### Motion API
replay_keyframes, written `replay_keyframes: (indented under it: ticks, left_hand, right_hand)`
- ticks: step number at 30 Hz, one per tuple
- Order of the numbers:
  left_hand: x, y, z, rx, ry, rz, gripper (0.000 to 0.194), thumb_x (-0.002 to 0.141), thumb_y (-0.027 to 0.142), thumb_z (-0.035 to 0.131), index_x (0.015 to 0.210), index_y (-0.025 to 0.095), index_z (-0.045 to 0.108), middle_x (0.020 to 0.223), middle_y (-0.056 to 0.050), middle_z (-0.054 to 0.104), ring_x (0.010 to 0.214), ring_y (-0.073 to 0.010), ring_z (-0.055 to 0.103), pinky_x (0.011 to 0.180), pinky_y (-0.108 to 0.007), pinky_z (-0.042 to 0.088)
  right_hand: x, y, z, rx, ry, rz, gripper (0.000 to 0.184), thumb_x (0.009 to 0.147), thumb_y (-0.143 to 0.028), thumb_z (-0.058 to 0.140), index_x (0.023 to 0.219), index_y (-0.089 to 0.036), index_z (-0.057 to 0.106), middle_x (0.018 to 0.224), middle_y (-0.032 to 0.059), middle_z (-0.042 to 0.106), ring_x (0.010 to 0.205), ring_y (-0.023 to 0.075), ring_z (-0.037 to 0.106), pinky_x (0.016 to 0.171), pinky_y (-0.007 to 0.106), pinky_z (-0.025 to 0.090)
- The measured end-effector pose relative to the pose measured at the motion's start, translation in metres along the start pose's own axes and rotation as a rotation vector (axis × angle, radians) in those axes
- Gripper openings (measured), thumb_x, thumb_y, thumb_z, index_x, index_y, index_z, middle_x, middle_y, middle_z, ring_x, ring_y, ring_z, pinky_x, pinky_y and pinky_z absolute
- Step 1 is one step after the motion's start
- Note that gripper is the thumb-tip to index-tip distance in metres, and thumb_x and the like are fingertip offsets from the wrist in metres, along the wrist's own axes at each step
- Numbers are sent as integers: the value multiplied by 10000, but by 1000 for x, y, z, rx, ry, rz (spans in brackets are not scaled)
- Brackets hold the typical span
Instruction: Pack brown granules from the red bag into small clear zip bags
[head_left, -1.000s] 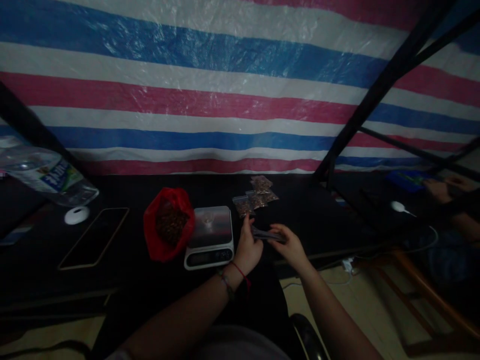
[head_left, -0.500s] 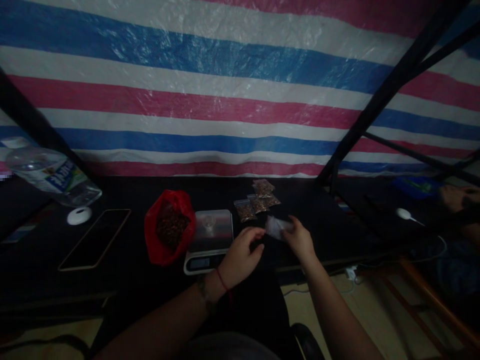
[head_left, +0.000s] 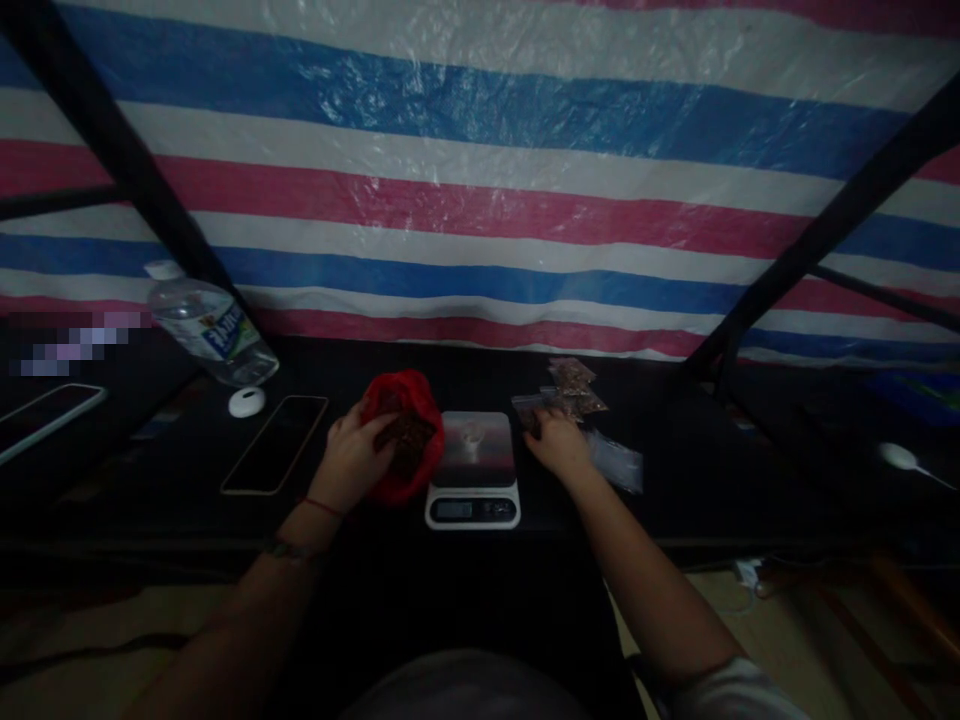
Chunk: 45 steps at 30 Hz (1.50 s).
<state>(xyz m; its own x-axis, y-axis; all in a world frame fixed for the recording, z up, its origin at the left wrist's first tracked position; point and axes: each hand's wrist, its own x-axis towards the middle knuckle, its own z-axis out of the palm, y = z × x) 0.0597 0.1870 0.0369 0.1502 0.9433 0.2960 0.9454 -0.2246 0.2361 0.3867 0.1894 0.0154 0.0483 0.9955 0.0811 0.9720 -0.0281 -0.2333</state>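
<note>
My left hand (head_left: 352,455) is at the left side of a red plastic bag (head_left: 431,475). Its thumb lies over the rim and its fingers curl behind it, so it grips the bag. Dark brown dried pieces (head_left: 409,435) fill the bag's open mouth. My right hand (head_left: 559,440) is closed around the near part of a small zip bag (head_left: 527,405) with dark contents; the palm hides part of it. Between my hands stands a kitchen scale (head_left: 480,460) with a small clear cup (head_left: 472,437) on its plate. Empty clear zip bags (head_left: 619,462) lie beside my right wrist.
Several filled zip bags (head_left: 574,375) lie behind my right hand. To the left are a phone (head_left: 276,445), a white round case (head_left: 247,402) and a plastic bottle (head_left: 214,330). A second phone (head_left: 49,420) lies at far left. Black frame bars flank a striped sheet (head_left: 480,200).
My left hand has moved left from the zip bags to the red bag. My right hand has let go of the empty bags and moved to a filled one. The view has shifted left.
</note>
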Motion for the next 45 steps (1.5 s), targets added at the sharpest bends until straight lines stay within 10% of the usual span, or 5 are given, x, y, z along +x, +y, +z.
replay_keyframes:
  ticks: [15,21,26,33,45]
  left_hand:
    - [-27,-51,1,-88,-36,-82,489,711,94,470,1173,113,628,1311,-147,521,1301,-290,411,1089,-398,369]
    - [-35,-1,-46,-404,233,-24,338,802,309,538,1090,171,649,1343,-138,491,1249,-301,448,1062,-487,340]
    - [-24,52,-62,-1183,-242,57,336,813,389,568,1030,137,613,829,-59,665,690,-147,624,638,-273,522]
    - [-33,48,-55,-1380,-454,85,254,732,380,661,707,137,593,619,-6,589,545,-105,543,532,-221,449]
    - [-30,29,-57,-1682,316,-254,156,621,302,599,694,164,596,565,16,572,487,-108,508,477,-219,419]
  right_hand:
    - [1,-22,-29,1139,246,111,415,745,-432,538,1060,-168,588,951,64,663,793,197,630,642,297,515]
    - [-40,-88,-46,1551,-52,39,427,724,-439,615,1087,-223,551,875,28,657,614,147,611,437,210,407]
    - [-65,-108,-41,1637,-236,26,393,717,-421,669,1040,-212,590,838,23,648,547,116,572,370,181,323]
    - [-69,-95,-33,1402,-175,-32,339,807,-498,574,973,-206,619,647,-18,570,459,90,463,380,192,305]
    - [-115,-140,47,173,94,-680,404,832,-112,511,1222,-201,569,1302,100,544,1237,270,429,1079,485,339]
